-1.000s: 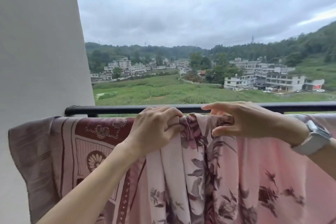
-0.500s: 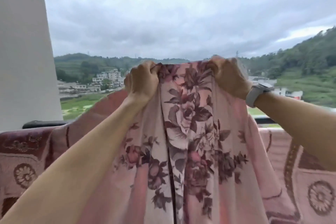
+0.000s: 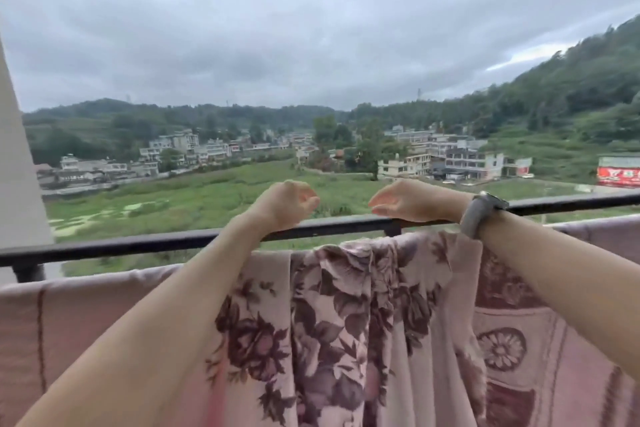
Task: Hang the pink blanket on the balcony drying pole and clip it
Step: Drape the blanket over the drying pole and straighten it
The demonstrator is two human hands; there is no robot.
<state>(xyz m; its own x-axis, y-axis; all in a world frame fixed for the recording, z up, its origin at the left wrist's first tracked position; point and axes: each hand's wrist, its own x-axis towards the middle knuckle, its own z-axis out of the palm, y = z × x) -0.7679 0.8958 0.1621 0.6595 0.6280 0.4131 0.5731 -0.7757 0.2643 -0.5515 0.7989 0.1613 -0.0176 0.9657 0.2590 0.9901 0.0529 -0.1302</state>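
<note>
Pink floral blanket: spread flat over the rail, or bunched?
Bunched. The pink floral blanket hangs in vertical folds in a narrow width; the left hand and right hand are above it, empty. No clip visible.

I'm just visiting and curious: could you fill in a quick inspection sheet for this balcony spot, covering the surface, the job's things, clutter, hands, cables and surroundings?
Surface: black railing runs across the balcony edge.
Job's things: pink blanket with dark flowers hangs bunched below the railing; no clips seen.
Clutter: a second, patterned pink cloth hangs beside it.
Hands: left hand and right hand are above the railing, fingers curled, holding nothing; a watch is on the right wrist.
Cables: nothing seen.
Surroundings: white wall at left, field, houses, hills, overcast sky.
</note>
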